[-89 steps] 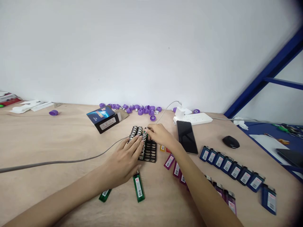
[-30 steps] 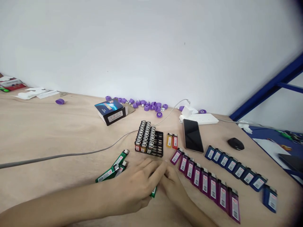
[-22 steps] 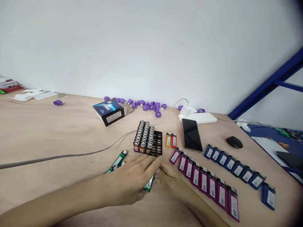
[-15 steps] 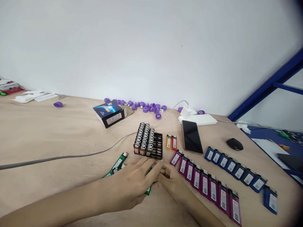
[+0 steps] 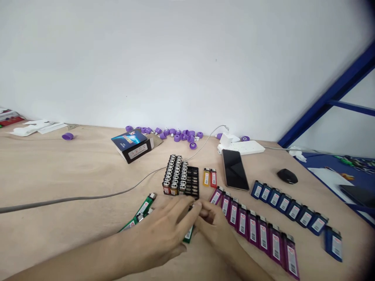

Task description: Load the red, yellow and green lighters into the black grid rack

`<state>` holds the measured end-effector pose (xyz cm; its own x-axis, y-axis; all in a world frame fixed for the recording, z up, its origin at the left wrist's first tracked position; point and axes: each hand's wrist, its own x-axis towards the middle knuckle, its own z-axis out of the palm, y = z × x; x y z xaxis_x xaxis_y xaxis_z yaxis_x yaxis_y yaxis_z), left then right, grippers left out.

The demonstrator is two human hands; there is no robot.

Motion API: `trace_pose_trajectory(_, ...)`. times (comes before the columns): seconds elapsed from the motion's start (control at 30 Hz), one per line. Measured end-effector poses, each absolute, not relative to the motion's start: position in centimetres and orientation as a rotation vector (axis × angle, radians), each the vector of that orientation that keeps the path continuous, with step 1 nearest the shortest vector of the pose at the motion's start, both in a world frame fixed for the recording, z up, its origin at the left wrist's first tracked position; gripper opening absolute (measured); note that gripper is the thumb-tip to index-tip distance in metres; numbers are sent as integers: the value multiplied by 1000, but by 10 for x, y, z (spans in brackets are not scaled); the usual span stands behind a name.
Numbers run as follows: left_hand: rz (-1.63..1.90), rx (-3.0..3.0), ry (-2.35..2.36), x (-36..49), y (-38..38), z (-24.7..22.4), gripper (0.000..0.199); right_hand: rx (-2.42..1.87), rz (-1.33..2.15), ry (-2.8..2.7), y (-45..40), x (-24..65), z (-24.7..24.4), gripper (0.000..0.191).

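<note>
My left hand (image 5: 164, 228) is closed around a green lighter (image 5: 188, 235), whose lower body with a white label shows below its fingers. The fingertips of my right hand (image 5: 215, 222) are curled in and meet the left fingertips near the lighter's upper end; what they pinch is hidden. Just beyond both hands sits a black slotted tray (image 5: 192, 181). Upright lighters (image 5: 175, 175) with metal tops fill its left rows, while the slots on the right show bare. Beside my left hand lie several green lighters (image 5: 145, 205), partly covered by it.
Purple lighters (image 5: 252, 230) lie in a slanting row at right, with blue lighters (image 5: 284, 203) beyond. Yellow (image 5: 206, 177) and red (image 5: 213, 178) lighters, a phone (image 5: 235, 169), power strip (image 5: 243, 147), mouse (image 5: 287, 176), cardboard box (image 5: 132, 145), purple caps (image 5: 177, 137) and a grey cable (image 5: 88, 198) surround the tray.
The view has shifted slightly. The green lighter in my left hand sits a little differently and shows more of its label. Both hands stay together in front of the tray.
</note>
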<state>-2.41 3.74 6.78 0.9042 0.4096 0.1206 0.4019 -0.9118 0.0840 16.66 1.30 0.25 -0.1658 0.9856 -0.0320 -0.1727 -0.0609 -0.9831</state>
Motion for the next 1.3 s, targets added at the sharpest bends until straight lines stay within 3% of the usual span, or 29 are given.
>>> trace_pose_trajectory(0.13, 368, 3100, 846, -29, 59, 65, 87, -1228, 1078, -1130, 29, 187, 26, 35)
trace_pose_trajectory(0.23, 182, 3113, 967, -32, 73, 60, 84, -1306, 876, -1188, 62, 205, 42, 31)
trace_pose_trajectory(0.33, 34, 3117, 1000, -34, 77, 56, 78, -1331, 823, -1210, 107, 212, 45, 28)
trace_pose_trajectory(0.5, -30, 3155, 1019, -35, 74, 55, 76, -1374, 837, -1371, 164, 194, 32, 6)
trace_pose_trajectory(0.83, 38, 3211, 991, -34, 74, 49, 71, -1400, 752, -1737, 163, 182, 21, 16)
trace_pose_trajectory(1.3, 1, 3043, 917, -42, 76, 72, 76, -1378, 550, -2293, 154, 192, 55, 34)
